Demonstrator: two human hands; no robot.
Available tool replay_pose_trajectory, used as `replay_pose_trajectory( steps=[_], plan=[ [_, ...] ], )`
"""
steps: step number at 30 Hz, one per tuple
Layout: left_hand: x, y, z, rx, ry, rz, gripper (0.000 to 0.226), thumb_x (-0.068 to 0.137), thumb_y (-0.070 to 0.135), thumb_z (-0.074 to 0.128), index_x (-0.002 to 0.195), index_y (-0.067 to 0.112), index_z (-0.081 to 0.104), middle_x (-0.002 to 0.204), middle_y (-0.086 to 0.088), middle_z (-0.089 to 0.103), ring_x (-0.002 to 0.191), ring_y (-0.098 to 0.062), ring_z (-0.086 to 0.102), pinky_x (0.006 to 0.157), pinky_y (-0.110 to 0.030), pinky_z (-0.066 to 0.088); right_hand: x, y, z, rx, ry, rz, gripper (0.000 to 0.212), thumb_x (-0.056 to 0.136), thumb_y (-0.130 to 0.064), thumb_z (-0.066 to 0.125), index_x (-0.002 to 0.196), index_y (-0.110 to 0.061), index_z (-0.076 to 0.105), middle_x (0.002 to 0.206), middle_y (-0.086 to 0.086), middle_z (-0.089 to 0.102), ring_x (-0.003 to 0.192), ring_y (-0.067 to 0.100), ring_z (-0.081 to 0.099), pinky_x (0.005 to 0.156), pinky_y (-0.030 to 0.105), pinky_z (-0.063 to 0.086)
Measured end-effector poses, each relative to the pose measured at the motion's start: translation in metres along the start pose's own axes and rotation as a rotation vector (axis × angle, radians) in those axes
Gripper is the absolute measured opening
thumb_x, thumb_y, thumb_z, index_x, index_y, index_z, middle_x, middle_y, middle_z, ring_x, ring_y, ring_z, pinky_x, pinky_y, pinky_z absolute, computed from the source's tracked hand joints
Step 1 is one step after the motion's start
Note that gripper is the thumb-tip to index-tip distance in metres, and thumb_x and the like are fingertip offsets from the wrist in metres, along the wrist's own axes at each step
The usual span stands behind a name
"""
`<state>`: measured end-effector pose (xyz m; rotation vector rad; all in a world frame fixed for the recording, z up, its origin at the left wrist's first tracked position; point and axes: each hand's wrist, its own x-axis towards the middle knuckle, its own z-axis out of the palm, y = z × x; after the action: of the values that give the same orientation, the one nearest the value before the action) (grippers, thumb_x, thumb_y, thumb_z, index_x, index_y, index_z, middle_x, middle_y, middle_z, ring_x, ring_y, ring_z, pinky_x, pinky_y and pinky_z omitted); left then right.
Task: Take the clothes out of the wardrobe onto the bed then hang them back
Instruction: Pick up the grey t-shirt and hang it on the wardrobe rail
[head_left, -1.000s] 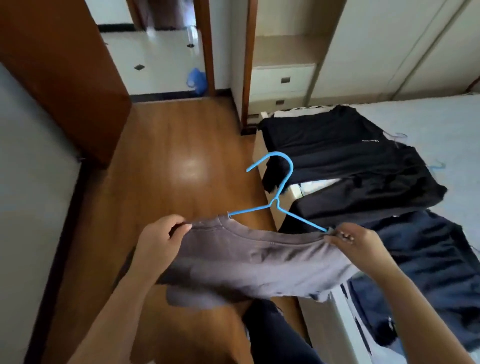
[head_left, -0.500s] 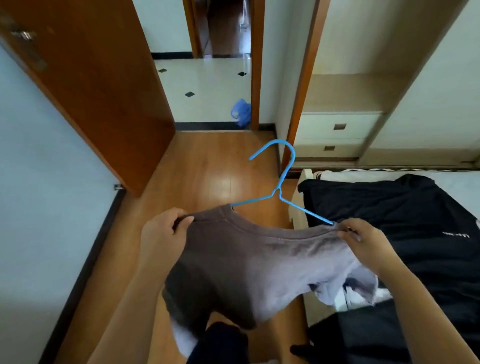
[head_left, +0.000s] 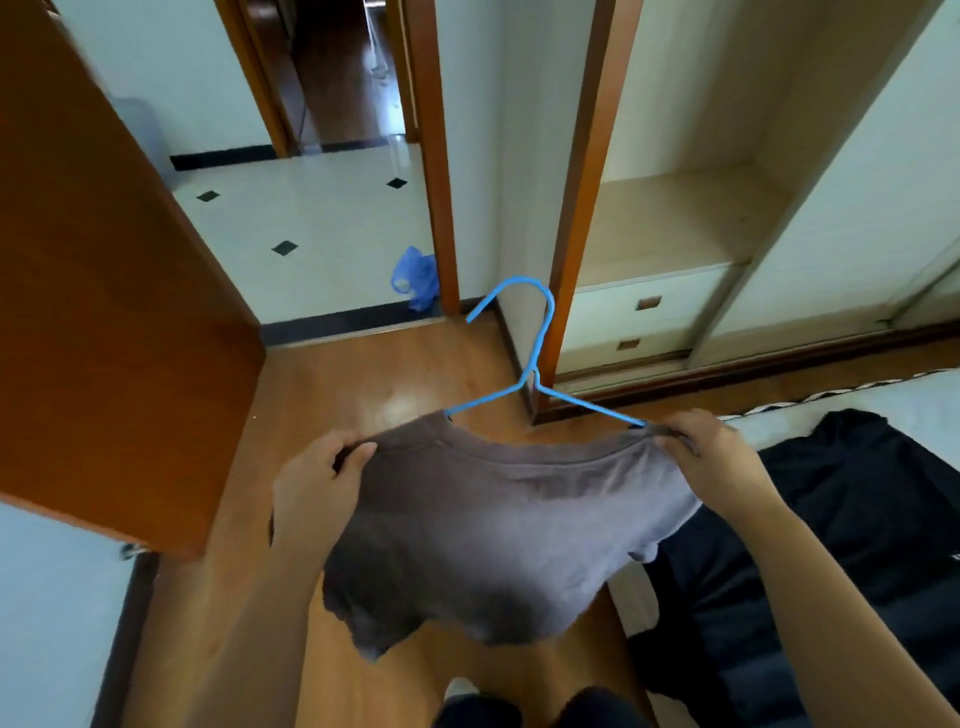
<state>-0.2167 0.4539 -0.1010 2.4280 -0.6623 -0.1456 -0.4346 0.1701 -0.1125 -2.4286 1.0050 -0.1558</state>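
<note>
A grey-brown T-shirt (head_left: 493, 525) hangs on a blue wire hanger (head_left: 535, 358), held out in front of me above the wooden floor. My left hand (head_left: 317, 493) pinches the shirt's left shoulder. My right hand (head_left: 711, 457) grips the right shoulder together with the hanger's end. The hanger's hook points up and away from me. The open wardrobe (head_left: 675, 223) stands ahead on the right, its lower shelf bare above two drawers (head_left: 644, 322). Dark clothes (head_left: 831, 519) lie on the bed (head_left: 914, 400) at the right.
An open brown door (head_left: 104, 312) stands at the left. Beyond the doorway is a white tiled floor with a blue plastic bag (head_left: 415, 278). The wardrobe's brown frame post (head_left: 587, 182) is straight ahead. My legs show at the bottom edge.
The view has swung up and left from the bed toward the wardrobe and doorway. Both hands keep their hold on the shirt, which has lifted and spread a little.
</note>
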Motion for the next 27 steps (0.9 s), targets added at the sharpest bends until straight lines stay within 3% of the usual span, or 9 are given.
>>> replay_pose_trajectory(
  steps=[4,9,14,17,20,22,25,27],
  plan=[
    [0.096,0.045,0.012,-0.008,0.031,0.124,0.020,0.092,0.027,0.050,0.101,0.015,0.063,0.100,-0.007,0.066,0.093,-0.023,0.058,0.082,-0.033,0.042,0.071,0.006,-0.030,0.008,0.148,0.061,0.017,0.088,-0.014,0.054,0.098,-0.005,0.065,0.098,0.013,0.062,0.094,0.033,0.056,0.080,0.037,0.044],
    [0.197,0.140,0.035,-0.024,0.186,0.363,0.017,0.087,0.024,0.057,0.087,0.010,0.066,0.083,-0.009,0.069,0.080,-0.029,0.062,0.070,-0.029,0.039,0.164,0.040,-0.087,0.041,0.340,0.086,0.015,0.087,-0.010,0.056,0.096,-0.001,0.064,0.094,0.020,0.061,0.092,0.037,0.057,0.080,0.040,0.044],
    [0.272,0.253,0.066,-0.054,0.249,0.499,0.016,0.089,0.027,0.053,0.089,0.017,0.065,0.081,-0.002,0.068,0.075,-0.021,0.060,0.069,-0.033,0.049,0.247,0.089,-0.164,0.055,0.550,0.094,0.015,0.086,-0.008,0.058,0.096,0.000,0.065,0.094,0.022,0.062,0.093,0.037,0.058,0.082,0.037,0.042],
    [0.306,0.306,0.079,-0.031,0.286,0.618,0.017,0.089,0.028,0.055,0.084,0.016,0.065,0.074,-0.003,0.068,0.068,-0.023,0.060,0.062,-0.031,0.047,0.275,0.119,-0.204,0.055,0.575,0.175,0.017,0.089,-0.013,0.055,0.094,0.001,0.064,0.086,0.017,0.057,0.092,0.037,0.056,0.076,0.035,0.039],
    [0.342,0.363,0.096,-0.032,0.326,0.808,0.023,0.084,0.030,0.053,0.075,0.013,0.065,0.064,-0.003,0.067,0.057,-0.023,0.061,0.050,-0.025,0.041,0.295,0.152,-0.242,0.020,0.625,0.240,0.019,0.090,-0.022,0.054,0.082,-0.006,0.060,0.075,0.007,0.049,0.087,0.037,0.056,0.067,0.032,0.034],
    [0.364,0.398,0.109,-0.050,0.341,0.889,0.024,0.081,0.030,0.052,0.070,0.012,0.063,0.060,-0.002,0.065,0.051,-0.023,0.059,0.048,-0.021,0.035,0.296,0.167,-0.259,-0.006,0.644,0.284,0.023,0.090,-0.025,0.053,0.076,-0.007,0.056,0.074,0.012,0.055,0.084,0.036,0.057,0.066,0.035,0.037],
    [0.392,0.453,0.134,-0.120,0.309,1.010,0.026,0.081,0.029,0.053,0.066,0.010,0.061,0.057,-0.005,0.063,0.049,-0.027,0.058,0.047,-0.024,0.039,0.284,0.192,-0.279,0.019,0.735,0.382,0.025,0.090,-0.024,0.054,0.079,-0.002,0.061,0.076,0.018,0.062,0.082,0.036,0.060,0.065,0.035,0.038],
    [0.404,0.477,0.145,-0.172,0.290,1.057,0.027,0.082,0.029,0.053,0.065,0.008,0.060,0.057,-0.008,0.063,0.051,-0.030,0.058,0.049,-0.027,0.042,0.272,0.196,-0.285,0.048,0.756,0.399,0.021,0.089,-0.024,0.055,0.083,-0.007,0.064,0.073,0.009,0.061,0.079,0.031,0.060,0.065,0.033,0.038]
  ],
)
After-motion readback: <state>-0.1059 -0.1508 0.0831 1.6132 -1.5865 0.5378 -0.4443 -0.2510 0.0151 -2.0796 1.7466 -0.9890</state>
